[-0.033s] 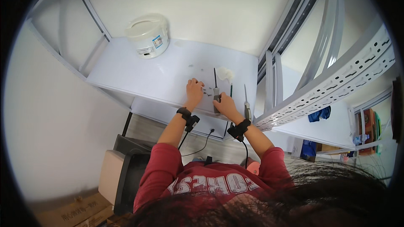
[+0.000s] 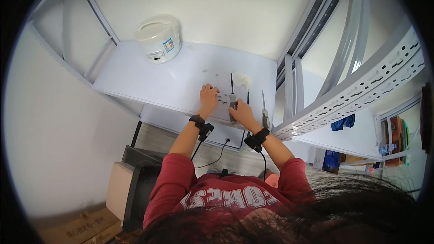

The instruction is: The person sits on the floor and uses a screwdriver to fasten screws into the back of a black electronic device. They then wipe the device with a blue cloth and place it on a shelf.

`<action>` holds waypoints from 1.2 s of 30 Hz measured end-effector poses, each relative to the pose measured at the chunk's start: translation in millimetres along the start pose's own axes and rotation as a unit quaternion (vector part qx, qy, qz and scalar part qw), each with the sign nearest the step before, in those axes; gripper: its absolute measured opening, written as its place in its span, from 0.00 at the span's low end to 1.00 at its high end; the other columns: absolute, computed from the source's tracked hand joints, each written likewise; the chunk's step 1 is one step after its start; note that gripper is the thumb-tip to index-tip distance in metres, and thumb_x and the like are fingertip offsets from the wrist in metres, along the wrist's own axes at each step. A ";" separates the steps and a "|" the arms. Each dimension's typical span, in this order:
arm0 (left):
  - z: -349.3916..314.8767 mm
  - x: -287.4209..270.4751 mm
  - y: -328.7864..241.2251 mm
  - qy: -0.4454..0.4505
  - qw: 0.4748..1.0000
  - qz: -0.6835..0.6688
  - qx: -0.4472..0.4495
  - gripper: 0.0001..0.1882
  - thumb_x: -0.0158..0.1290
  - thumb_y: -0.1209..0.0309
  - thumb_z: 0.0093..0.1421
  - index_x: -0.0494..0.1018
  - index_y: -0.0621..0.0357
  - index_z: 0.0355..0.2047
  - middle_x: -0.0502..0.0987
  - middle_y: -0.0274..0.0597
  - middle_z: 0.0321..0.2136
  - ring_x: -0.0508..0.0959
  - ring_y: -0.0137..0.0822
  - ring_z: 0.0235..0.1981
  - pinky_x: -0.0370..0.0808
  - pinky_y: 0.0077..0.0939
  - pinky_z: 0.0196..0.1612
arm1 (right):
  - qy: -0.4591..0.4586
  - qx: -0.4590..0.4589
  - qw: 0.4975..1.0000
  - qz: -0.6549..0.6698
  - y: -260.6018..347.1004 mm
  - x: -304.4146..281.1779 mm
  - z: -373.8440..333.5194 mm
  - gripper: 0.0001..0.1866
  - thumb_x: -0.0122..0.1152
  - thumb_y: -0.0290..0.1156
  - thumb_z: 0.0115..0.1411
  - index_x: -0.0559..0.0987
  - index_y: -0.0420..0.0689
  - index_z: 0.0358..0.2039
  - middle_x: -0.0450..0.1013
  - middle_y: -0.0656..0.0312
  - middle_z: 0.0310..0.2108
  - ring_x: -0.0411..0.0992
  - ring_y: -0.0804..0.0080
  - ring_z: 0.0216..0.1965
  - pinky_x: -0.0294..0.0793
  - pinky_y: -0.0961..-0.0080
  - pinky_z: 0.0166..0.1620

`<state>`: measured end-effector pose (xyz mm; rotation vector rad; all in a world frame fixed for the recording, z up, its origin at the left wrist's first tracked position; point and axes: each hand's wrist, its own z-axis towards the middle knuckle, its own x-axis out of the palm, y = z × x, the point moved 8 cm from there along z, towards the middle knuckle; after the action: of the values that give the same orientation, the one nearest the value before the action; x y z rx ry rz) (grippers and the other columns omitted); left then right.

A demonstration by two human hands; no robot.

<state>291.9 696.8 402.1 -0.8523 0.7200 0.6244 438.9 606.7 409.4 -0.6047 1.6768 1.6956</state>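
A screwdriver [image 2: 232, 98] with a grey handle and dark shaft points away from me on the white shelf board [image 2: 181, 79]. My right hand [image 2: 243, 113] has its fingers wrapped round the lower part of that handle. To its left, my left hand [image 2: 209, 97] rests on the board, fingers bent and tips apart, with nothing visible in them. Several small dark screws [image 2: 224, 102] lie between the two hands. Farther back are more tiny pieces [image 2: 205, 70]. A second screwdriver [image 2: 265, 115] lies right of my right hand, and a thin dark green rod [image 2: 248, 96] partly shows beyond that hand.
A white rice cooker [image 2: 158, 40] stands at the back left of the board. Some white crumpled material [image 2: 242, 79] lies behind the tools. A perforated metal rack post [image 2: 352, 95] runs along the right. Below the board, a black cable [image 2: 219, 156] hangs.
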 end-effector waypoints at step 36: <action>-8.5 -84.4 29.1 -0.062 0.945 -0.286 -0.145 0.08 0.41 0.77 0.64 0.71 0.60 0.32 0.76 0.42 0.23 0.77 0.32 0.25 0.73 0.25 0.32 | 0.075 -0.196 0.978 -0.016 67.6 -30.3 -72.0 0.16 0.51 0.29 0.56 0.63 0.37 0.43 0.66 0.44 0.36 0.69 0.41 0.29 0.71 0.51 0.31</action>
<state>216.9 687.7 450.5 -1.2212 0.2379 0.2550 400.5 534.7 472.6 -0.9602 1.4265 2.0157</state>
